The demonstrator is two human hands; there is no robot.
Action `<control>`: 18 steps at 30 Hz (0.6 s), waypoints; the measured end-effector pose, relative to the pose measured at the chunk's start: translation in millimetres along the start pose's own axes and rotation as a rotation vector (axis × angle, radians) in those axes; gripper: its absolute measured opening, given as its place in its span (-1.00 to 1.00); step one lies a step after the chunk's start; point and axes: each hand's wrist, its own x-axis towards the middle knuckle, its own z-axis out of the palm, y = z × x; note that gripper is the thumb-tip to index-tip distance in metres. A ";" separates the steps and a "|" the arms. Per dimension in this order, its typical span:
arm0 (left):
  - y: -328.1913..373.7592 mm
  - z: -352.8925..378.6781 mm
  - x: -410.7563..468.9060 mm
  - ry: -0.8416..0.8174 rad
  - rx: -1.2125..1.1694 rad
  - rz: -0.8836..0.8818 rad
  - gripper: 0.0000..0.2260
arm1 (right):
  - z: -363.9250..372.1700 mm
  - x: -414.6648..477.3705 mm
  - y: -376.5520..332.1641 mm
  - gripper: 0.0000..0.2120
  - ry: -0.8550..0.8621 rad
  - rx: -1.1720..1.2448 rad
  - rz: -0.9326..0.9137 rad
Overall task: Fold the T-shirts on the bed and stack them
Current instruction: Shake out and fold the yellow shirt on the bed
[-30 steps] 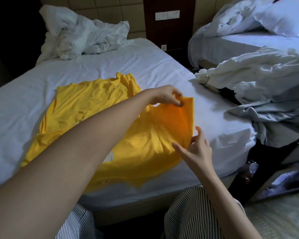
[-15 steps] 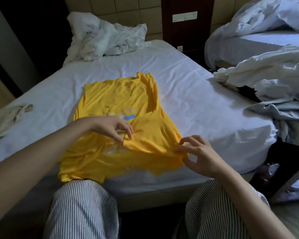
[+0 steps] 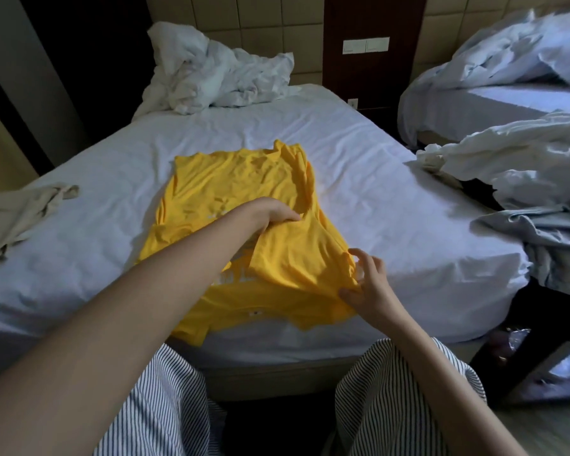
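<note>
A yellow T-shirt (image 3: 234, 182) lies spread on the white bed (image 3: 392, 205), its right side folded over toward the middle. My left hand (image 3: 277, 213) reaches across and grips the folded flap at its far edge, fingers curled into the cloth. At the flap's near right corner, close to the bed's front edge, my right hand (image 3: 366, 287) pinches the cloth between thumb and fingers. A beige T-shirt (image 3: 17, 212) lies crumpled at the bed's left edge.
A bunched white duvet (image 3: 218, 77) sits at the head of the bed. A second bed (image 3: 507, 103) with rumpled white and grey bedding (image 3: 533, 179) stands at the right, across a narrow gap. My striped trouser legs (image 3: 165, 399) press against the front edge.
The right side of the yellow T-shirt, held up a second ago, has been brought down and folded leftward over the body. My view shifted left, revealing the beige T-shirt.
</note>
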 end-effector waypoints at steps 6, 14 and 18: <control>-1.0 -14.0 3.6 -0.190 -0.227 -0.028 -0.72 | -4.0 3.4 0.8 -0.41 -0.043 0.112 -0.019; -2.5 -27.4 10.7 -0.081 -0.450 0.127 -0.80 | -0.8 2.7 3.1 -0.49 -0.063 0.098 -0.066; -20.6 -24.6 20.5 0.233 -0.293 0.248 -0.88 | -1.6 0.8 2.6 -0.51 -0.086 0.075 -0.092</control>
